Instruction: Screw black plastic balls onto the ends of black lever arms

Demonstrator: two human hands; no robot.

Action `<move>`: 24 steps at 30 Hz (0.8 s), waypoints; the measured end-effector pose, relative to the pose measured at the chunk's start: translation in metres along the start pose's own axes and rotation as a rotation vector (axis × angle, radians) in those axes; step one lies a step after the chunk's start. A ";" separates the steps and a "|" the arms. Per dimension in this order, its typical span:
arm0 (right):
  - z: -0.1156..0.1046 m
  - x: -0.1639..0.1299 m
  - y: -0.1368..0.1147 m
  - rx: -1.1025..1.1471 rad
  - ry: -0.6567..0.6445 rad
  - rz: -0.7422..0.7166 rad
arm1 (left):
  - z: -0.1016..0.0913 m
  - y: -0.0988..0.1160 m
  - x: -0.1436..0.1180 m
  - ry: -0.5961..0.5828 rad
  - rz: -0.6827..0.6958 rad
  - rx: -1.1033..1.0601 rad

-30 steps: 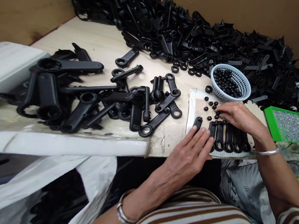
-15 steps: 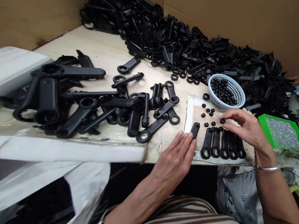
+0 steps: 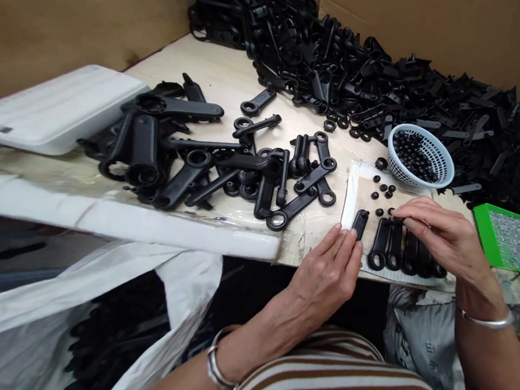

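My left hand [image 3: 329, 264] lies at the front of the table, its fingers closed along a short black plastic crank arm [image 3: 360, 219] whose pin end points away from me. My right hand [image 3: 443, 235] pinches thumb and forefinger above the pin ends of a row of several similar crank arms [image 3: 382, 246], partly covering the row. The small black knob in that pinch is mostly hidden by the fingertips. Several loose black knobs [image 3: 374, 195] lie on the sheet [image 3: 351, 191] beyond my hands. Many more fill a pale blue basket [image 3: 442, 158].
A large heap of black plastic parts [image 3: 322, 60] runs along the back cardboard wall. Loose crank arms [image 3: 199, 160] are piled to the left beside a white box [image 3: 58, 111]. A green tray [image 3: 487, 232] of small metal pieces sits at the right. An open white bag [image 3: 195, 283] hangs below the table edge.
My right hand has brought the knob inward, from beyond the row to over its pin ends. My left hand keeps its hold on the crank arm. The view has shifted left.
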State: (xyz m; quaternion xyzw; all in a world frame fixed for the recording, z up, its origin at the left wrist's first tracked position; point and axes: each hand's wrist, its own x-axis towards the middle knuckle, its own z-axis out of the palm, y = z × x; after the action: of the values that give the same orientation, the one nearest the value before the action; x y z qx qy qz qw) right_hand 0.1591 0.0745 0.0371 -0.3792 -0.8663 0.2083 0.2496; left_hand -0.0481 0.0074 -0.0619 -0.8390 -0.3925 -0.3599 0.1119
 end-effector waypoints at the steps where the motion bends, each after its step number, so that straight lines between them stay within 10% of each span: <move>1: 0.003 0.002 -0.003 -0.008 -0.019 -0.008 | 0.000 0.000 0.000 -0.004 -0.003 0.001; 8: 0.018 0.016 -0.012 -0.145 -0.060 -0.100 | 0.003 0.002 0.000 -0.005 0.002 0.010; 18: 0.009 0.012 -0.007 0.104 -0.043 0.217 | 0.005 0.005 0.003 -0.011 0.026 0.019; 24: 0.016 0.014 -0.011 -0.202 -0.076 0.007 | 0.004 0.005 0.006 -0.007 0.024 0.011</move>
State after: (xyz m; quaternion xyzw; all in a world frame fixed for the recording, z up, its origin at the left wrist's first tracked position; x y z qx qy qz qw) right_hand 0.1352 0.0761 0.0343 -0.3971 -0.8905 0.1350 0.1764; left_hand -0.0402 0.0092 -0.0599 -0.8443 -0.3846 -0.3535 0.1196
